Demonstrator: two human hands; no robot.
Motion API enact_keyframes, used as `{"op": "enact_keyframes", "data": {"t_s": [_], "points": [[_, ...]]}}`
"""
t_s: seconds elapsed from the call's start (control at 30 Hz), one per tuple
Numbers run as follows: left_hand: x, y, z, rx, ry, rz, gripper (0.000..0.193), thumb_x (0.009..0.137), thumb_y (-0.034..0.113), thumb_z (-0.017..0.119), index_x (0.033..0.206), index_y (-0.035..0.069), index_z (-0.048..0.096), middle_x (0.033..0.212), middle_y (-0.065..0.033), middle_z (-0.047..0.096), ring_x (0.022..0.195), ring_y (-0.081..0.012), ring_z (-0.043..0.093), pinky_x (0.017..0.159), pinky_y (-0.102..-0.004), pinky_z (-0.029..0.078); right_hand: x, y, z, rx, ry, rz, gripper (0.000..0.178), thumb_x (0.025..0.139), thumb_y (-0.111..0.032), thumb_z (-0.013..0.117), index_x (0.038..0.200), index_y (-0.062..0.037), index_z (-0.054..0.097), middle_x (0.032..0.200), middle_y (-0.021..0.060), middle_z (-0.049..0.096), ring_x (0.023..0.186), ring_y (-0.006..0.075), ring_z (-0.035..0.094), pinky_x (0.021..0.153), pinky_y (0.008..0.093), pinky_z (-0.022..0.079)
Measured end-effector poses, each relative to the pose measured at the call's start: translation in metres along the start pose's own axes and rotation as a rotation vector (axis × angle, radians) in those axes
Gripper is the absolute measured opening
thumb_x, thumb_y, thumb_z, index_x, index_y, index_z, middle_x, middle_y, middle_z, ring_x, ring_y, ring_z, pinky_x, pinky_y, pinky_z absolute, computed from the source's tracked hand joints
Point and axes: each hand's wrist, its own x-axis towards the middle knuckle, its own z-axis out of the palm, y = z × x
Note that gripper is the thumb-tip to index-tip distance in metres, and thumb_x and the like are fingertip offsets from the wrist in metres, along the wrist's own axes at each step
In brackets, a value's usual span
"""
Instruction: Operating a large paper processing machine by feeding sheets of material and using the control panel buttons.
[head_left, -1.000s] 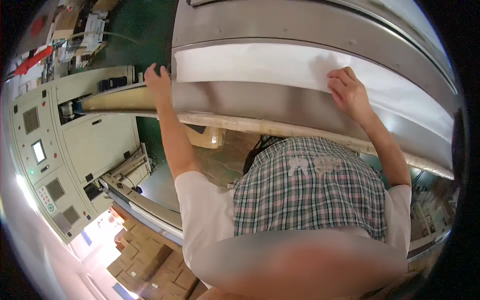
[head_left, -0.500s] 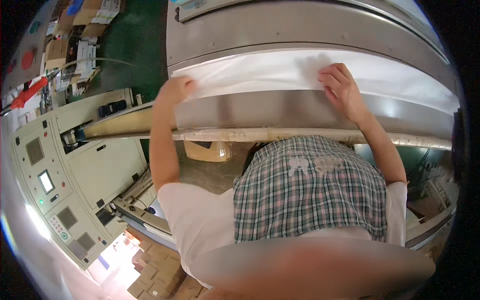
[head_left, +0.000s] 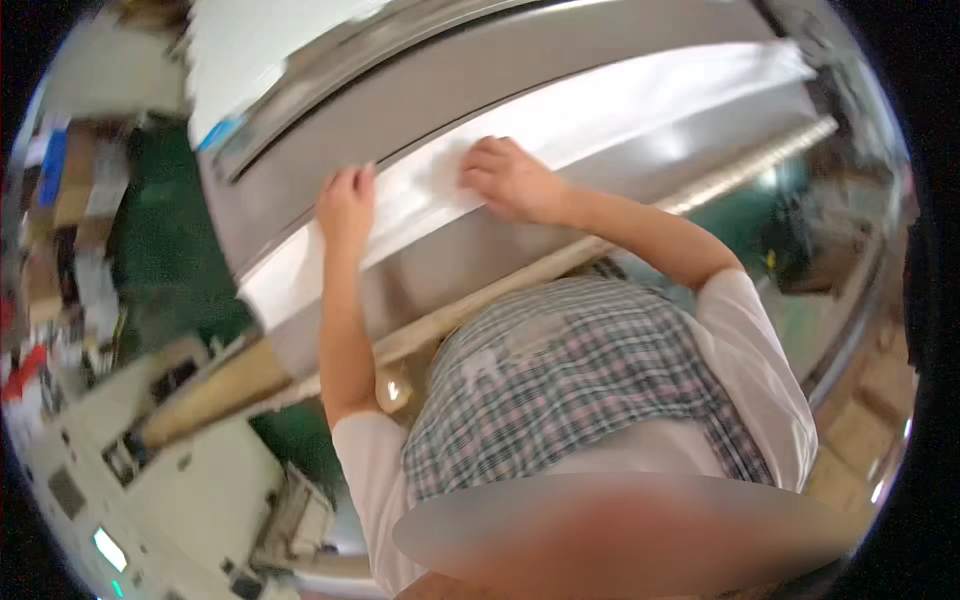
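Note:
A long white strip of thin, soft material, perhaps cloth, lies along a grey metal bed, with slight creases and a loose-looking right end. Over its left part is my left hand, fingers bent closed at the strip's far edge; they seem to pinch it. To the right, my right hand is over the middle of the strip with its fingers curled together and a shadow beneath them. Some blur and the turned hand hide whether anything is between those fingertips.
The grey metal bed has a pale, tape-wrapped bar along its near edge, close to my apron. White material hangs at the far left. A pale control cabinet stands lower left; boxes are stacked beyond it.
The view has turned, so the strip now slants upward to the right. My hands are closer together, and the left has moved from the strip's left end inward along it.

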Motion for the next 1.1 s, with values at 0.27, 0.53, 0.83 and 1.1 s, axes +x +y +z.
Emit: {"op": "enact_keyframes", "data": {"t_s": [0.27, 0.53, 0.83, 1.1], "points": [[-0.065, -0.030, 0.006, 0.056, -0.087, -0.195, 0.036, 0.089, 0.028, 0.038, 0.080, -0.001, 0.058, 0.076, -0.0229, 0.059, 0.071, -0.0393, 0.055, 0.063, -0.0469, 0.042, -0.091, 0.070, -0.077, -0.218, -0.022, 0.225, 0.038, 0.052, -0.006, 0.065, 0.090, -0.0076, 0.056, 0.098, 0.0062, 0.051, 0.095, 0.0258, 0.045, 0.082, 0.0369, 0.039], [-0.127, -0.151, -0.071, 0.651, -0.206, -0.431, 0.030, 0.087, 0.026, 0.040, 0.093, 0.003, 0.057, 0.090, -0.0170, 0.058, 0.086, -0.0346, 0.054, 0.075, -0.0458, 0.042, -0.176, 0.205, -0.181, -0.459, 0.013, 0.505, 0.038, 0.052, -0.004, 0.061, 0.090, -0.0069, 0.057, 0.098, 0.0091, 0.053, 0.096, 0.0301, 0.048, 0.084, 0.0395, 0.040], [-0.067, 0.014, 0.016, 0.565, -0.111, -0.511, 0.042, 0.089, 0.041, 0.035, 0.112, 0.010, 0.053, 0.116, -0.0081, 0.054, 0.111, -0.0334, 0.044, 0.088, -0.0527, 0.034, -0.268, 0.341, -0.297, -0.770, 0.183, 0.648, 0.028, 0.056, 0.001, 0.057, 0.083, -0.0074, 0.053, 0.084, 0.0067, 0.053, 0.088, 0.0274, 0.050, 0.076, 0.0376, 0.041], [-0.057, 0.065, 0.027, 0.579, -0.135, -0.702, 0.045, 0.089, 0.048, 0.028, 0.114, 0.019, 0.052, 0.129, -0.0056, 0.043, 0.123, -0.0359, 0.031, 0.091, -0.0620, 0.024, -0.320, 0.348, -0.311, -0.852, 0.216, 0.584, 0.016, 0.065, -0.005, 0.057, 0.080, -0.0094, 0.054, 0.084, 0.0047, 0.055, 0.088, 0.0251, 0.050, 0.072, 0.0378, 0.040]]}}
